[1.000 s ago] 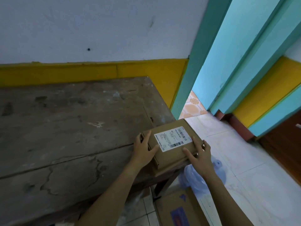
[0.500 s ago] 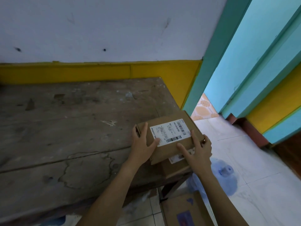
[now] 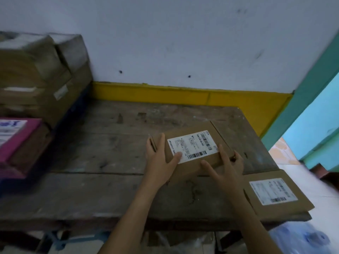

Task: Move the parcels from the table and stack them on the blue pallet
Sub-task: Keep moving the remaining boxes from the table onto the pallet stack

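A flat brown labelled parcel (image 3: 192,145) is held between both hands over the right half of the tabletop (image 3: 110,180), towards its far edge. Whether the parcel rests on the wood or is lifted clear of it cannot be told. Its white shipping label is turned upward, with the barcodes towards the near and right sides.

The parcel's left end is gripped by the left hand (image 3: 161,160): the fingers are laid along that end and the thumb is pressed on top, at the label's near left corner. The right end is gripped by the right hand (image 3: 227,169), with the thumb stretched over the top along the near edge and the fingers curled round the right side.

A second parcel (image 3: 275,193) of the same kind, also label up, is seen at the near right corner of the tabletop, its outer part jutting past the edge. It lies just beside the right wrist, apart from the held parcel.

At the left end, a blurred stack of cartons (image 3: 36,79) is piled against the wall (image 3: 183,33), and a pink parcel (image 3: 16,136) is placed in front of it. A yellow band (image 3: 183,94) is painted along the wall behind the far edge, and a teal door frame (image 3: 311,88) is seen to the right. A bluish plastic bag (image 3: 302,237) is visible below the near right corner.
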A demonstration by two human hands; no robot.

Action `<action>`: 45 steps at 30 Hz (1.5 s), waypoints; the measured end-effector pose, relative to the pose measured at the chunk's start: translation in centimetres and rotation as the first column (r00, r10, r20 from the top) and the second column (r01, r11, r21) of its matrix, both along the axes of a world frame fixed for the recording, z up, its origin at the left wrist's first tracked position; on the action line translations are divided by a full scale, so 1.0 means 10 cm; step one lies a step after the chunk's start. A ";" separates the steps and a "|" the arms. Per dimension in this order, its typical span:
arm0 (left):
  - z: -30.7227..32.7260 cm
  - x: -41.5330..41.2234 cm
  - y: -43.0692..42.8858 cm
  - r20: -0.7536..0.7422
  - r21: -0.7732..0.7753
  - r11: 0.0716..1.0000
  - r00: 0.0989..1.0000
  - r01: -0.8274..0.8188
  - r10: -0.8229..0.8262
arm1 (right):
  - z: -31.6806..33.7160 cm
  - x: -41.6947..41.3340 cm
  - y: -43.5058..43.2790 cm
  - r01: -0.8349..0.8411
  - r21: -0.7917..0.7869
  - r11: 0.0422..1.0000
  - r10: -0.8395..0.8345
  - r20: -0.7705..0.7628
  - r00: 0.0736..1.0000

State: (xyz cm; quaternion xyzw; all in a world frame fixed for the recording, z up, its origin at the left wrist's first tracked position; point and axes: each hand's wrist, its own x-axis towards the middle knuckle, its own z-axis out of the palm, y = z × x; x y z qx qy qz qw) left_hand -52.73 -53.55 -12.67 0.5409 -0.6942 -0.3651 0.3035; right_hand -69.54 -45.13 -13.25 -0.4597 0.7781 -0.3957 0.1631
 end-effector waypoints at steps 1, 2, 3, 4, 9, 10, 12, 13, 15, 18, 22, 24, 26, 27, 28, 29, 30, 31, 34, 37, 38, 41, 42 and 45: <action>0.08 0.17 -0.04 0.000 -0.014 1.000 1.000 -0.007 0.007 | 0.06 0.16 -0.05 -0.003 -0.013 1.000 0.003 0.011 1.000; 0.15 0.33 -0.07 0.000 -0.029 1.000 1.000 -0.011 0.011 | 0.13 0.32 -0.09 -0.007 -0.027 1.000 0.008 0.025 1.000; 0.23 0.51 -0.11 0.002 -0.046 0.999 1.000 -0.015 0.015 | 0.19 0.49 -0.13 -0.011 -0.045 0.999 0.013 0.039 0.999; 0.30 0.69 -0.16 0.004 -0.069 0.997 1.000 -0.022 0.022 | 0.25 0.68 -0.17 -0.014 -0.065 0.998 0.017 0.048 0.999; 0.55 1.69 -0.40 0.015 -0.148 0.985 0.995 -0.090 0.094 | 0.43 1.66 -0.44 -0.045 -0.129 0.991 0.050 0.032 0.998; 0.57 1.91 -0.46 0.015 -0.139 0.986 0.995 -0.096 0.099 | 0.44 1.88 -0.50 -0.058 -0.130 0.990 0.063 0.039 0.997; 0.61 2.37 -0.58 0.015 -0.124 0.987 0.995 -0.098 0.101 | 0.44 2.30 -0.64 -0.097 -0.135 0.986 0.106 0.059 0.993; 0.63 2.60 -0.65 0.024 -0.123 0.987 0.994 -0.101 0.105 | 0.45 2.51 -0.71 -0.120 -0.131 0.984 0.130 0.070 0.989; 0.69 3.02 -0.78 0.056 -0.125 0.985 0.991 -0.117 0.125 | 0.47 2.91 -0.83 -0.162 -0.094 0.982 0.170 0.087 0.982; 0.80 3.58 -1.02 0.109 -0.131 0.984 0.984 -0.124 0.138 | 0.50 3.44 -0.98 -0.203 -0.061 0.977 0.206 0.060 0.977; 0.98 4.17 -1.40 0.189 -0.116 0.991 0.978 -0.064 0.085 | 0.56 3.97 -1.14 -0.251 -0.073 0.965 0.252 0.006 0.968; 1.03 4.36 -1.53 0.226 -0.111 0.993 0.972 -0.042 0.066 | 0.56 4.14 -1.18 -0.278 -0.075 0.958 0.279 -0.004 0.960; 1.06 4.50 -1.64 0.235 -0.101 0.994 0.971 -0.028 0.051 | 0.54 4.27 -1.20 -0.311 -0.067 0.948 0.311 -0.012 0.950; 1.06 4.55 -1.68 0.237 -0.088 0.996 0.971 -0.017 0.037 | 0.53 4.32 -1.19 -0.327 -0.060 0.943 0.327 -0.013 0.945; 1.06 4.60 -1.72 0.241 -0.070 0.998 0.970 -0.004 0.020 | 0.52 4.35 -1.20 -0.339 -0.053 0.939 0.339 -0.012 0.941; 1.04 4.64 -1.75 0.249 -0.050 0.999 0.968 0.011 0.002 | 0.51 4.38 -1.20 -0.348 -0.046 0.936 0.348 -0.010 0.938; 1.02 4.66 -1.77 0.261 -0.028 0.999 0.965 0.024 -0.016 | 0.49 4.39 -1.20 -0.354 -0.037 0.935 0.354 -0.010 0.935; 1.00 4.68 -1.78 0.275 -0.005 0.999 0.961 0.033 -0.030 | 0.48 4.40 -1.21 -0.358 -0.029 0.933 0.357 -0.018 0.934; 0.91 4.69 -1.79 0.293 0.048 0.998 0.955 0.038 -0.050 | 0.45 4.39 -1.22 -0.355 -0.026 0.935 0.352 -0.072 0.933; 0.91 4.66 -1.79 0.305 0.042 0.999 0.952 0.022 -0.034 | 0.43 4.36 -1.23 -0.370 -0.045 0.928 0.364 -0.100 0.926; 0.92 4.65 -1.79 0.328 0.032 0.999 0.944 0.020 -0.029 | 0.42 4.34 -1.23 -0.380 -0.052 0.924 0.373 -0.107 0.922; 0.97 4.58 -1.78 0.443 -0.002 1.000 0.896 -0.009 0.009 | 0.44 4.28 -1.27 -0.408 -0.065 0.911 0.399 -0.113 0.910; 0.98 4.56 -1.76 0.470 -0.016 0.999 0.882 -0.029 0.033 | 0.45 4.26 -1.29 -0.418 -0.073 0.905 0.410 -0.103 0.906; 1.02 4.47 -1.72 0.509 -0.101 0.994 0.857 -0.029 0.077 | 0.48 4.21 -1.36 -0.452 -0.092 0.887 0.446 -0.076 0.892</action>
